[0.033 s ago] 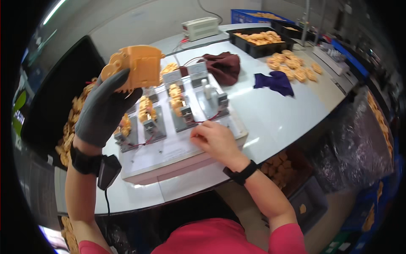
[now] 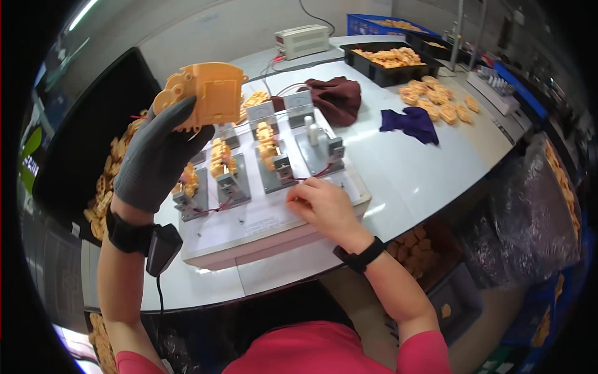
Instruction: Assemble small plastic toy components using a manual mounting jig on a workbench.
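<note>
My left hand [image 2: 156, 156], in a grey glove, grips an orange-yellow plastic housing [image 2: 218, 93] and holds it up above the left side of a white fixture board [image 2: 268, 230]. Thumb and fingers close on its lower left part. Bare, my right hand [image 2: 324, 209] is over the board's front edge, fingers curled together; whether anything is in them is hidden. Just beyond it stands a grey metal clamp station [image 2: 278, 177] with a yellow plastic part [image 2: 266, 144] in it. Another yellow part [image 2: 221, 157] sits in the station to its left. The rightmost station [image 2: 314, 149] holds no yellow part.
Brown cloth [image 2: 336, 100] lies behind the board, and purple cloth [image 2: 411, 124] to its right. Farther back are loose yellow parts [image 2: 436, 100], a black tray [image 2: 389, 78] of parts and a power supply [image 2: 303, 42]. A large black bin [image 2: 93, 131] stands at the left.
The whole view has shifted slightly, so the table appears a little to the right. Both hands keep the same pose, and the housing stays in my left hand.
</note>
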### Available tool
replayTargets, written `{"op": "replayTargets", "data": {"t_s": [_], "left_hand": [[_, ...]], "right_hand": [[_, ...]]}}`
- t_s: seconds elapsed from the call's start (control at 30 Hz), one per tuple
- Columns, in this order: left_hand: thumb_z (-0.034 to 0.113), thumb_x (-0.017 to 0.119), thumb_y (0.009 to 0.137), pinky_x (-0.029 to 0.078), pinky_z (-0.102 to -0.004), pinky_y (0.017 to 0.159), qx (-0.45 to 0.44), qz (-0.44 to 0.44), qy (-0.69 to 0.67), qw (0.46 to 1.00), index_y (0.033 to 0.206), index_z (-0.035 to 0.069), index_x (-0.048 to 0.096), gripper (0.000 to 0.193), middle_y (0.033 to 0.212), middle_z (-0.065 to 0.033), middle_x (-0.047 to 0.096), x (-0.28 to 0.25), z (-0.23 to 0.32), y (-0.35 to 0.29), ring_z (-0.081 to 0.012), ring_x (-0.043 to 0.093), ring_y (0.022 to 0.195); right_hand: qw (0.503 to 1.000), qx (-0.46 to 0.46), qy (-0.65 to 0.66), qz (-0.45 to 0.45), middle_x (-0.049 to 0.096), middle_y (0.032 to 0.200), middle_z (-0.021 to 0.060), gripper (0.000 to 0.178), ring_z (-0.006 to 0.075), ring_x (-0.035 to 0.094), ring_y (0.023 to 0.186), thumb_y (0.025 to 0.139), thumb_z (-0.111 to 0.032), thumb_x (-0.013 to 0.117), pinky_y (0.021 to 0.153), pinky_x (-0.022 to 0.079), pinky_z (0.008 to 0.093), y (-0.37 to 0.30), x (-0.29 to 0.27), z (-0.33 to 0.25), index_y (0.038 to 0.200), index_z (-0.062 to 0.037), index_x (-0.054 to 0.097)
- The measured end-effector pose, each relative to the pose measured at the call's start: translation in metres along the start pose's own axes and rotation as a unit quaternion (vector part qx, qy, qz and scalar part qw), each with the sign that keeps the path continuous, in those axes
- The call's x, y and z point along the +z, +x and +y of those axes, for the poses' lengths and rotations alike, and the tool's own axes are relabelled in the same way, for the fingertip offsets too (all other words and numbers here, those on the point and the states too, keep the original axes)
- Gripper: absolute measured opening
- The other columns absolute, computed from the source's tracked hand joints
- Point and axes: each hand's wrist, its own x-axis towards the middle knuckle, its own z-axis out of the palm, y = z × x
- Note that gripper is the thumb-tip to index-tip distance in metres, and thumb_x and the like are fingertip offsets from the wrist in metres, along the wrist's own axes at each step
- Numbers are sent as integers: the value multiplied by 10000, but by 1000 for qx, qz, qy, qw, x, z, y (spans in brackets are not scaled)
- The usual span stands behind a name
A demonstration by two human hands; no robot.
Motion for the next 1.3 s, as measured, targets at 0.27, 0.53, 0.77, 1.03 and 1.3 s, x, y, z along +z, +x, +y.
{"op": "replayTargets", "data": {"t_s": [0.27,0.53,0.77,1.03,1.3], "left_hand": [[-24,734,810,544,-338,860,-23,44,42,998,1212,100,611,438,1161,-131,609,-2,-19,-17,-245,635,1043],[159,645,905,524,-355,940,-345,192,-374,839,1394,43,411,555,1244,-102,554,-17,39,-45,-201,586,1138],[110,576,890,503,-405,943,-434,321,-334,772,1439,60,339,600,1342,-138,500,-23,86,-164,-255,544,1214],[146,616,904,532,-339,904,-519,437,-242,694,1370,23,393,531,1266,-114,507,4,65,-253,-206,562,1136],[134,639,898,533,-304,888,-546,459,-235,661,1341,6,415,512,1237,-112,513,14,63,-286,-188,561,1104]], "right_hand": [[999,25,-18,-13,605,799,73,120,254,607,710,832,-184,704,647,479,355,2,-2,-7,868,-72,686],[993,99,2,-67,620,790,63,119,241,619,743,850,-185,684,676,488,348,7,-8,-16,877,-70,684],[984,147,93,-42,686,909,96,213,139,634,809,937,-167,615,718,492,261,37,-58,-32,1033,22,637],[967,156,-137,-150,700,969,168,416,232,678,885,911,-310,643,775,520,329,127,-36,-61,1129,42,614],[932,193,-207,-225,706,958,166,397,252,685,890,883,-321,648,783,525,343,151,-24,-59,1081,24,653]]}}
